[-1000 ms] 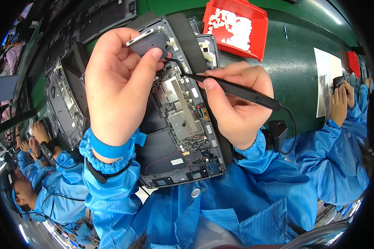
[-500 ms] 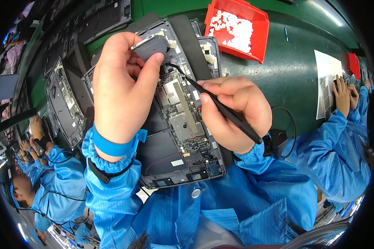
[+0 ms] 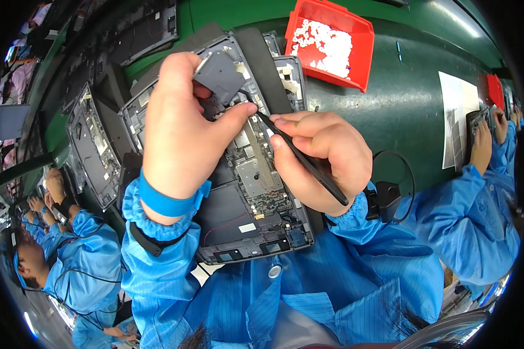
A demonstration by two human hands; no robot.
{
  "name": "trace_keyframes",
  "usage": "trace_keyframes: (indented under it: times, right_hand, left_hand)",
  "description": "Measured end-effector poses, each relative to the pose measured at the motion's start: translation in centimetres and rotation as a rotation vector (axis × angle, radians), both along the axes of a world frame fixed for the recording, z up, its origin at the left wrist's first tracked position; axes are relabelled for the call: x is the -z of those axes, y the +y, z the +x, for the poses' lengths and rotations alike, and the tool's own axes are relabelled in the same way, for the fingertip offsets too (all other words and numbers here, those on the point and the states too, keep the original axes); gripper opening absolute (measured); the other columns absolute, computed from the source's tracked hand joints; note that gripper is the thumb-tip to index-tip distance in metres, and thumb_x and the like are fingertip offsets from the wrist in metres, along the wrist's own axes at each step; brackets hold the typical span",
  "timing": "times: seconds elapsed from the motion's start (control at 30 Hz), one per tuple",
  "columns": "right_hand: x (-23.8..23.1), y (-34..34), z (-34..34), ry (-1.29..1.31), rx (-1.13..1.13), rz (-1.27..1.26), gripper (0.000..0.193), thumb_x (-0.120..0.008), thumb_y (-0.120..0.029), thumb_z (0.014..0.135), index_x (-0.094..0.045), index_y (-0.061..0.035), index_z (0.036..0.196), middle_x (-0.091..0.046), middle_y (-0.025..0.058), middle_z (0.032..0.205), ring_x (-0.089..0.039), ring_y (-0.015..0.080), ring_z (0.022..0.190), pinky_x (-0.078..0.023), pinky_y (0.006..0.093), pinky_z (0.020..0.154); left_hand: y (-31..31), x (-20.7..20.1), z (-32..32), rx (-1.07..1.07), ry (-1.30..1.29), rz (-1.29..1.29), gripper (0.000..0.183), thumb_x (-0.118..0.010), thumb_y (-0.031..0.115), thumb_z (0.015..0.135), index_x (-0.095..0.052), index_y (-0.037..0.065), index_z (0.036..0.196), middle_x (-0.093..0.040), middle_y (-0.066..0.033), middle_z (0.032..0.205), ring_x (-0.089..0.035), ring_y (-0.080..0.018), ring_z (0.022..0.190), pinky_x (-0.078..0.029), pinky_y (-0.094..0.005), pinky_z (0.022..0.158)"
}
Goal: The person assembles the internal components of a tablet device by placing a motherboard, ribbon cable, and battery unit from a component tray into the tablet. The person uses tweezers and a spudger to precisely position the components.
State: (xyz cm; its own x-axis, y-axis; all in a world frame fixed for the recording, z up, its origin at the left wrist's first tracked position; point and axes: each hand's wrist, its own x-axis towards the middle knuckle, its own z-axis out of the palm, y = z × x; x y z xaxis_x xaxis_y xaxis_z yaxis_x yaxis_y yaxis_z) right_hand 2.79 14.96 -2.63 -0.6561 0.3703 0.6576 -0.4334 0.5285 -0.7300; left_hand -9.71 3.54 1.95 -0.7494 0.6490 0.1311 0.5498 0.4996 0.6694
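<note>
An opened tablet-like device (image 3: 224, 203) lies tilted before me, its circuit board (image 3: 253, 177) bare along the middle. My left hand (image 3: 183, 131) reaches over its upper left part. The curled fingers are at the silver edge of a grey flat part (image 3: 222, 77), and the thumb tip presses down near the top of the board. Black tweezers (image 3: 315, 166) are pinched in my right hand (image 3: 335, 154), slanting to the upper left. Their tip sits beside my left thumb and is partly hidden by it.
A red bin (image 3: 355, 58) of small white pieces stands at the upper right. More opened devices (image 3: 96, 148) lie to the left. A blue stick (image 3: 399, 51) and a printed sheet (image 3: 451, 116) are on the green table (image 3: 396, 110). Other people work on both sides.
My left thumb has moved right and down, off the grey flat part and onto the board area. The grey part lies flatter. My right hand has shifted slightly left with the tweezers.
</note>
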Motion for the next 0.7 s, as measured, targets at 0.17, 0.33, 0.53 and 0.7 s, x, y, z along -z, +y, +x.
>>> trace_keyframes:
  times: [0.17, 0.33, 0.53, 0.7]
  right_hand:
    - [0.3, -0.2, -0.5, 0.077, 0.119, -0.108, 0.024, -0.07, 0.009, 0.06, -0.05, 0.0011, 0.069, -0.061, 0.0163, 0.071, -0.064, 0.0271, 0.066, -0.051, 0.0314, 0.056]
    - [-1.1, 0.5, 1.8, 0.016, 0.156, -0.084, 0.026, -0.069, 0.006, 0.07, -0.054, 0.0024, 0.091, -0.062, 0.0158, 0.087, -0.062, 0.0198, 0.078, -0.049, 0.0282, 0.069]
    - [-0.4, 0.2, 9.1, -0.385, 0.026, -0.063, 0.025, -0.055, 0.003, 0.081, -0.054, 0.0026, 0.105, -0.062, 0.0147, 0.098, -0.061, 0.0211, 0.084, -0.049, 0.027, 0.069]
    - [-1.4, -3.0, 10.5, -0.419, -0.039, -0.145, 0.036, -0.062, 0.003, 0.073, -0.049, 0.0019, 0.106, -0.057, 0.017, 0.114, -0.057, 0.0194, 0.091, -0.046, 0.0272, 0.074]
  left_hand:
    - [0.3, 0.0, -0.1, 0.035, 0.122, 0.048, 0.058, -0.08, 0.009, 0.058, -0.045, 0.001, 0.104, -0.05, -0.0051, 0.076, -0.046, -0.013, 0.067, -0.041, -0.0243, 0.056]
    - [-1.3, -1.4, 0.7, 0.051, 0.411, 0.073, 0.061, -0.077, 0.005, 0.056, -0.045, -0.001, 0.108, -0.048, -0.0161, 0.098, -0.049, -0.0305, 0.093, -0.044, -0.0347, 0.079]
    - [-11.1, -2.9, 6.1, -0.186, 0.342, -0.162, 0.047, -0.065, 0.01, 0.077, -0.043, -0.007, 0.115, -0.053, -0.0231, 0.109, -0.052, -0.0361, 0.101, -0.042, -0.0391, 0.087]
    - [-13.8, 1.7, 11.8, -0.115, -0.087, -0.033, 0.062, -0.055, 0.009, 0.082, -0.023, -0.011, 0.131, -0.034, -0.0277, 0.132, -0.036, -0.0356, 0.123, -0.027, -0.0367, 0.103]
